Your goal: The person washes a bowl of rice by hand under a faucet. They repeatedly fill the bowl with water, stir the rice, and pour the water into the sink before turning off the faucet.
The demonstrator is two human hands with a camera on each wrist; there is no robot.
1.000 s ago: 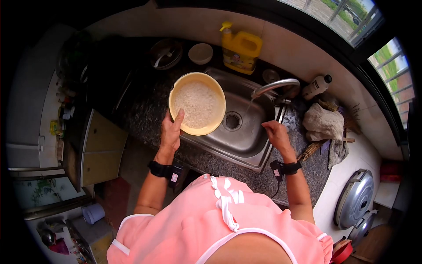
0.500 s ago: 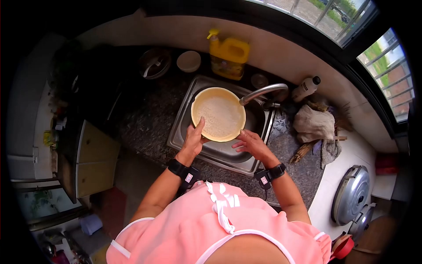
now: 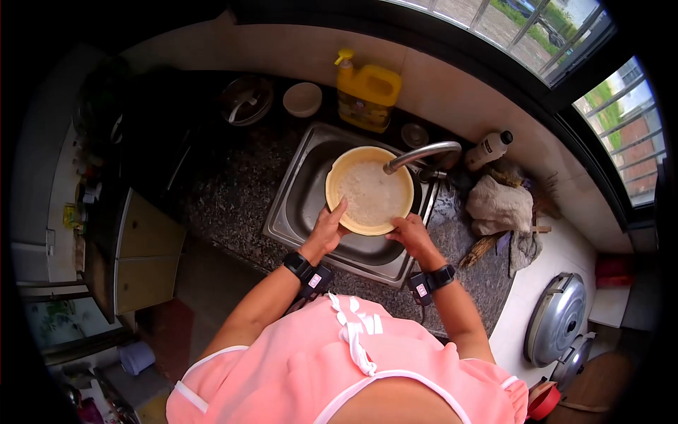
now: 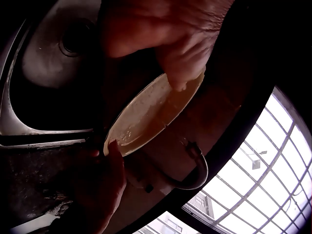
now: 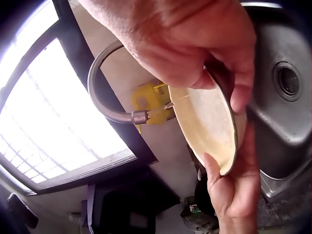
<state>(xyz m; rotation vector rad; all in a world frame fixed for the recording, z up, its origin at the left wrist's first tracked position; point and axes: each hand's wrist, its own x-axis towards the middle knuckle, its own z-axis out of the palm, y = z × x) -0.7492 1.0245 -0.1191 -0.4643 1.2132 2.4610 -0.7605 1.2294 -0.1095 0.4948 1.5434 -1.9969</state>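
Note:
A yellow bowl [image 3: 339, 178] holding white grains in water is held level above the sink, under the curved faucet [image 3: 424, 151]. The left hand [image 3: 327, 230] grips its near left rim, thumb over the edge and fingers beneath. At the near right rim, the right hand [image 3: 413, 237] pinches the edge. In the right wrist view, water runs from the faucet tip [image 5: 140, 117] into the bowl [image 5: 195, 126], and the right thumb and fingers clasp the rim from both sides.
The steel sink [image 3: 282, 205] lies below the bowl. Behind it stand a yellow jug [image 3: 367, 95], a small bowl [image 3: 302, 99] and a dish with a spoon [image 3: 247, 101]. On the right are a white bottle [image 3: 489, 150], a cloth [image 3: 499, 203] and a metal lid [image 3: 556, 319].
The bowl has moved right, from the sink's left side to under the faucet. The right hand, earlier away from the bowl, has come in and taken hold of its rim.

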